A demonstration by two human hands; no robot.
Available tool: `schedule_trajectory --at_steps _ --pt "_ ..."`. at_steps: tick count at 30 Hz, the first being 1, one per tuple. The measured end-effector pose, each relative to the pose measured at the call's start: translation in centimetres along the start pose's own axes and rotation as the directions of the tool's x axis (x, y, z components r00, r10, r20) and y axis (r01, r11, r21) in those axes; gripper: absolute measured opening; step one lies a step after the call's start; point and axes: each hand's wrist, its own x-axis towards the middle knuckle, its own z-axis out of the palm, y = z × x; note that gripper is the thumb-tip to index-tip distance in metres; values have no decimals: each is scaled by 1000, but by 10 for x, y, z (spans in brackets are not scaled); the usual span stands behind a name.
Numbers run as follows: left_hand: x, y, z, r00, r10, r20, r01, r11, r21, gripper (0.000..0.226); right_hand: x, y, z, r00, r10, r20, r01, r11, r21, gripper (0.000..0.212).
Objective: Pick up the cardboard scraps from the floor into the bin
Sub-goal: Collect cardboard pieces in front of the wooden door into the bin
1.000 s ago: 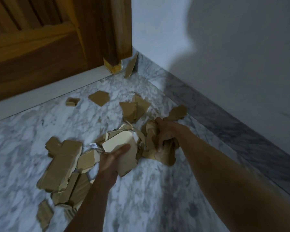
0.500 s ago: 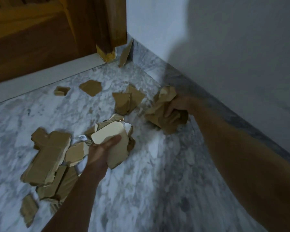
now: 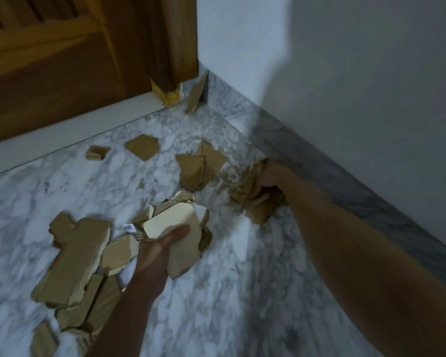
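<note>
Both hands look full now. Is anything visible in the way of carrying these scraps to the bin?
Cannot tell: no bin is in view, so the route cannot be judged. The left hand holds a pale stack of scraps; the right hand grips a crumpled bundle by the skirting. Loose scraps remain on the marble floor.

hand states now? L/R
Left hand: grips a stack of pale and brown torn cardboard pieces.
Right hand: clutches a crumpled bunch of brown cardboard scraps.

Floor: white marble with grey veining. Wall: plain white, partly shadowed, with a grey marble skirting along its base. Wooden door and frame post stand at upper left. Lighting: dim.
</note>
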Motion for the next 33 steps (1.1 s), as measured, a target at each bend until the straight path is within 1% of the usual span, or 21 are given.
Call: schedule_trajectory --at_steps 2,4,5,6,7,8,9,10,12,14,15,16,17,18,20,21,23,25,29,31,33 --pt "0 -1 -1 1000 9 -7 -9 1000 -13 49 -10 -8 -4 1000 -12 -16 13 999 50 77" --pt "1 -2 -2 998 -2 -57 1 1000 -13 47 -11 -12 -7 996 -66 -65 83 945 315 56" --pt "1 -2 -1 997 -14 -82 12 1000 -20 47 -14 -19 -7 989 -83 -123 132 869 477 48" --pt "1 -2 -2 996 -28 -87 25 999 -32 46 -14 -30 -8 985 -96 -142 164 767 621 42" --pt "0 0 -2 993 -54 -101 51 998 -35 45 -13 -47 -6 984 -110 -140 177 696 696 37" --pt "-1 1 -2 993 -67 -100 63 997 -40 43 -6 -63 -1 988 -113 -104 153 665 731 38" --pt "-1 2 -2 993 -76 -92 72 997 -41 41 -4 -79 2 992 -118 -52 119 681 722 47" --pt "-1 3 -3 993 -83 -82 80 996 -41 38 9 -95 9 992 -126 4 91 741 665 63" --pt "-1 5 -4 993 -99 -68 96 994 -41 35 17 -128 23 979 -176 104 120 905 408 81" --pt "1 7 -4 993 -104 -46 103 994 -33 37 33 -148 40 997 -75 23 72 990 121 105" --pt "2 7 -4 994 -104 -38 103 994 -25 39 37 -155 44 999 -19 -26 19 1000 12 110" --pt "3 7 -4 994 -103 -35 102 995 -24 40 44 -156 45 996 1 -90 -5 999 -43 106" --pt "2 7 -4 994 -103 -40 102 994 -26 40 55 -155 48 987 46 -151 -47 999 0 103" --pt "2 8 -4 994 -101 -45 99 995 -32 40 55 -153 47 977 107 -186 -104 994 25 109" --pt "2 11 -4 994 -102 -43 101 994 -36 41 53 -149 47 967 165 -192 -150 985 88 121" --pt "3 11 -4 994 -102 -36 101 994 -36 42 52 -147 47 968 133 -214 -113 988 105 119" --pt "5 9 -4 994 -103 -26 102 994 -38 43 50 -147 48 962 65 -264 -23 987 160 103" --pt "6 8 -5 993 -111 -48 109 993 -35 43 46 -145 50 950 53 -309 13 978 208 91" --pt "7 5 -4 983 -148 -111 142 988 -58 43 11 -132 60 950 20 -312 45 979 200 86" --pt "7 6 -3 980 -158 -121 150 986 -73 45 -7 -127 60 907 83 -412 36 961 273 78" --pt "6 6 -1 978 -153 -145 145 988 -59 45 -25 -120 58 867 59 -495 51 977 206 64"
